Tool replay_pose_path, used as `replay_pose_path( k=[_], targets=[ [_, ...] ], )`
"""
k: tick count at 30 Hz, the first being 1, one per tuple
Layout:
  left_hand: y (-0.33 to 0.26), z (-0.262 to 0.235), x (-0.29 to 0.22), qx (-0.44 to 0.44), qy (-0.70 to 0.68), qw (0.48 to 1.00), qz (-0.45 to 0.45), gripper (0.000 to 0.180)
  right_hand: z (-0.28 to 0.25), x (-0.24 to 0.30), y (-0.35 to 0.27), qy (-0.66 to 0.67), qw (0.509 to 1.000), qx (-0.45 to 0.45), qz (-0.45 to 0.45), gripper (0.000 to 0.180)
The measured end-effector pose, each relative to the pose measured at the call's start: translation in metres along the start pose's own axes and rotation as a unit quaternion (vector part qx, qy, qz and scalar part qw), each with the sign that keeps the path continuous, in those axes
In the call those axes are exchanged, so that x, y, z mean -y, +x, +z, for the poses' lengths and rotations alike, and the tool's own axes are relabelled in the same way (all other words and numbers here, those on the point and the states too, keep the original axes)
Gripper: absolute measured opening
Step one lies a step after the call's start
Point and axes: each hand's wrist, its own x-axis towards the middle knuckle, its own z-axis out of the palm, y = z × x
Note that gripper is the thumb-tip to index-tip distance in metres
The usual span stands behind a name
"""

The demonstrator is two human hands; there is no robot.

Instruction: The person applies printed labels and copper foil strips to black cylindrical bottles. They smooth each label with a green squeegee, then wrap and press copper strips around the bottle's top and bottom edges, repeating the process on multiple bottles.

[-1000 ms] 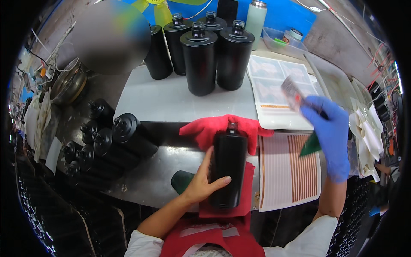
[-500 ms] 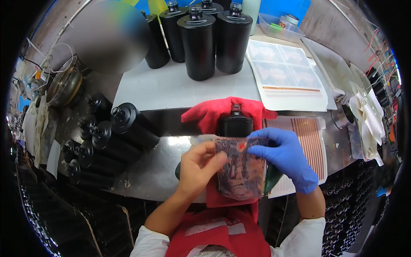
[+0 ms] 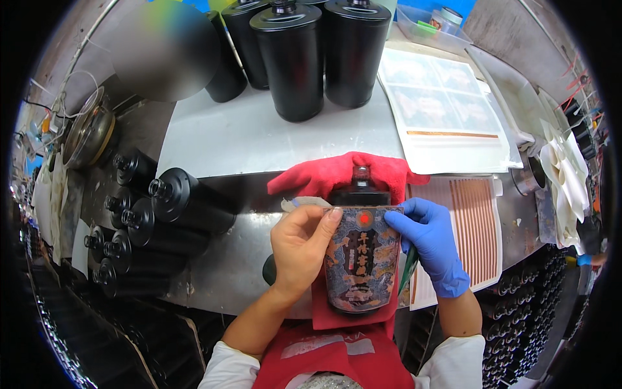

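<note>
From where I stand, following the head view down to the hands, the printed label is spread in front of the black bottle, which rests on the red cloth with its neck pointing away from the person. The bare left hand pinches the label's top left corner between thumb and finger; the gloved right hand has the top right corner the same way, so the grip is narrow and light at both ends. I can't tell whether the film touches the bottle yet. It looks thin, limp and nearly weightless, probably slick if wet and easy to crease or tear, so the outer corners seem the right place to hold it, clear of the picture. The bottle looks stiff, smooth and heavier, best steadied around its body. A green wedge shows below the glove, though I can't tell if it is held. Beyond, a clear plastic tub holds a lidded jar and a bright green piece. What's inside the metal bowl at left, I can't make out; the standing bottles are too opaque to tell.
</note>
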Motion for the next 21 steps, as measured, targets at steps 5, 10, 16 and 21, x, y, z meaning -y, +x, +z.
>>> replay_pose_path(
  k=[5,10,16,21],
  targets=[
    [0.007,0.001,-0.002,0.012,0.011,1.000,0.010,0.010,0.001,-0.002,0.003,0.036,0.999,-0.012,0.001,0.015],
    [0.009,0.000,0.005,0.007,-0.023,1.000,-0.005,0.006,0.002,-0.003,0.005,0.030,0.999,-0.016,-0.003,0.015],
    [0.001,-0.008,0.000,0.022,-0.118,0.987,-0.107,0.017,-0.002,-0.016,0.001,0.069,0.997,-0.015,0.007,0.018],
    [-0.046,-0.030,-0.004,0.088,-0.078,0.980,-0.162,0.019,0.000,-0.032,-0.041,0.043,0.997,0.021,0.066,0.015]
  ],
)
